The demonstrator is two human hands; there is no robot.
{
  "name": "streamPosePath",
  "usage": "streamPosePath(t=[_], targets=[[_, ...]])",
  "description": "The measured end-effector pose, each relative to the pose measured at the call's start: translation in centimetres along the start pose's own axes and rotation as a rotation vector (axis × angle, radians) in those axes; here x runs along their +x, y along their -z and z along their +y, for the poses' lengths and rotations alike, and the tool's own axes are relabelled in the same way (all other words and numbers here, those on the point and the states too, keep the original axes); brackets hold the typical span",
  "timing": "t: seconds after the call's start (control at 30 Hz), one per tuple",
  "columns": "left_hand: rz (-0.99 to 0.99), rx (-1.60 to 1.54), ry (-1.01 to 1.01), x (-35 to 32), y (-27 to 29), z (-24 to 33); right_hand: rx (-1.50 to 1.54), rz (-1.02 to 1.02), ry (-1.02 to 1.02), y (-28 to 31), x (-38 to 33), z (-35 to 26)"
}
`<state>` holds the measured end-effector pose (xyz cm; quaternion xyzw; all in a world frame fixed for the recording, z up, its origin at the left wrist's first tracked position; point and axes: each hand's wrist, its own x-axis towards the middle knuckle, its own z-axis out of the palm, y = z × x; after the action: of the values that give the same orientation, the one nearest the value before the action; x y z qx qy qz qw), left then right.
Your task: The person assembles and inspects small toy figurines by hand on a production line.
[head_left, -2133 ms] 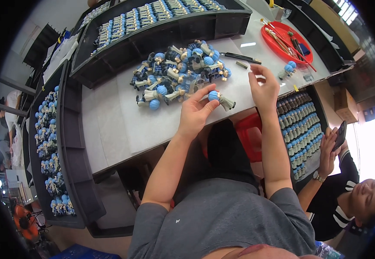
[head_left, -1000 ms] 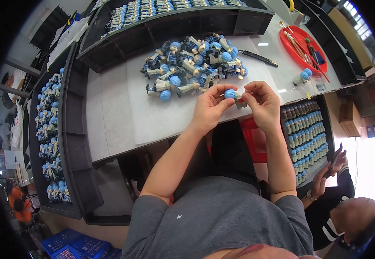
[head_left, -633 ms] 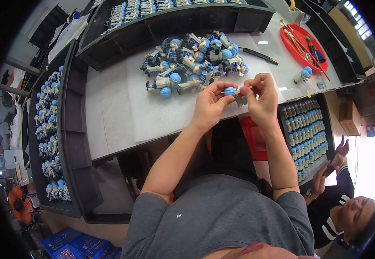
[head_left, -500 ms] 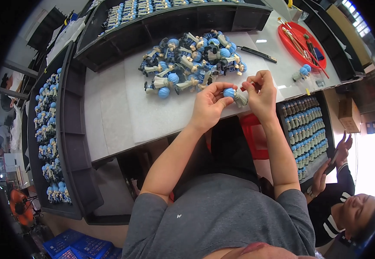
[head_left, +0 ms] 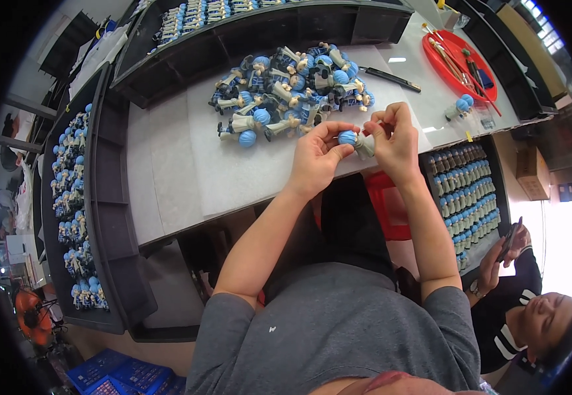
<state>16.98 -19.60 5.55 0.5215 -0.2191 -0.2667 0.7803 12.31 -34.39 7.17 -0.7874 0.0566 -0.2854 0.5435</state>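
Between thumb and fingers, my left hand pinches a small blue-haired figurine by its head, just above the table's front edge. The figurine's pale body tilts down to the right, partly covered by my fingers. Right beside it, my right hand is closed in a pinch at the figurine's neck and body; whatever its fingertips hold is too small to make out. Beyond my hands lies a loose heap of similar figurines in blue, white and dark colours, on a white sheet.
A black tray of figurines stands left, another black tray at the back. A red dish holds brushes; a dark pen-like tool lies near it. Figurine rows fill a tray at right. A person there holds a phone.
Both hands and the figurine have shifted very slightly, with the same grip. At right, the other person's hands have come closer together around the phone.
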Motion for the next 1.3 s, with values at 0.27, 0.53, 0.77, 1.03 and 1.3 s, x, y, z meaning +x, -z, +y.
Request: streamPosePath(t=[0.27,0.53,0.77,1.03,1.3], targets=[[0.017,-0.02,-0.025,0.3,-0.1,-0.1,0.015,-0.023,0.075,-0.1,-2.4,-1.6],[0.069,0.005,-0.023,0.9,-0.4,-0.2,-0.069,0.007,0.076,0.8,-1.1,-1.4],[0.064,-0.002,-0.022,0.6,-0.3,-0.2,-0.132,-0.004,0.127,0.7,-1.9,-1.9],[0.097,0.043,-0.011,0.1,-0.4,-0.8,-0.136,-0.099,0.108,0.2,-2.0,-1.5],[0.075,0.028,-0.033,0.5,-0.2,-0.5,-0.098,-0.083,0.085,0.4,-0.9,-0.4]])
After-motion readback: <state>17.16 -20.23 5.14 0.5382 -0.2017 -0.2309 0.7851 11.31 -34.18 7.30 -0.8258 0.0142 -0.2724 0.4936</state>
